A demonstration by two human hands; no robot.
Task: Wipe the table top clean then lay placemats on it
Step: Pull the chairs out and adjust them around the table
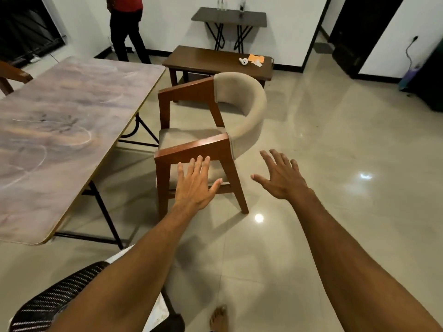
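Left hand (194, 183) and right hand (281, 178) spread; table top (60, 116) lies further left.

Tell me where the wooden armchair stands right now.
In the head view, the armchair stands at centre, right of the table, near the left hand and in front of a wooden bench.

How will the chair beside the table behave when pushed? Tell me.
The chair looks rigid, given its solid wooden frame, and probably fairly heavy. It would likely slide on the glossy floor rather than tip.
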